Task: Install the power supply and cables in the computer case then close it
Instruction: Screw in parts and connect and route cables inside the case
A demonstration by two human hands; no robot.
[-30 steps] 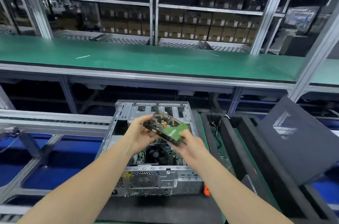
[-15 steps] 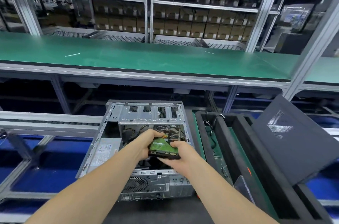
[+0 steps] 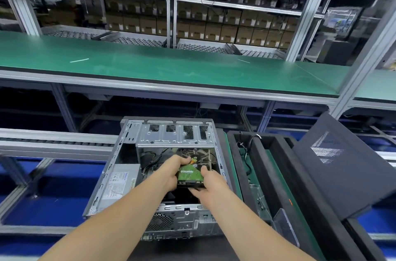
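Note:
An open grey computer case lies on its side in front of me, its rear panel toward me. A grey power supply with a white label sits in its left side. Both my hands hold a hard drive, green circuit board up, down inside the case just below the metal drive bay. My left hand grips its left edge, fingers curled over the far end. My right hand grips its right and near edges. Black cables lie left of the drive.
A black foam tray with a green floor and loose wires stands right of the case. The dark side panel leans against it at the right. A green bench runs across behind, shelves of boxes beyond. Blue bins lie below left.
Both hands have lowered the hard drive from above the case down into its interior, and turned it flatter. The camera has moved closer and slightly right.

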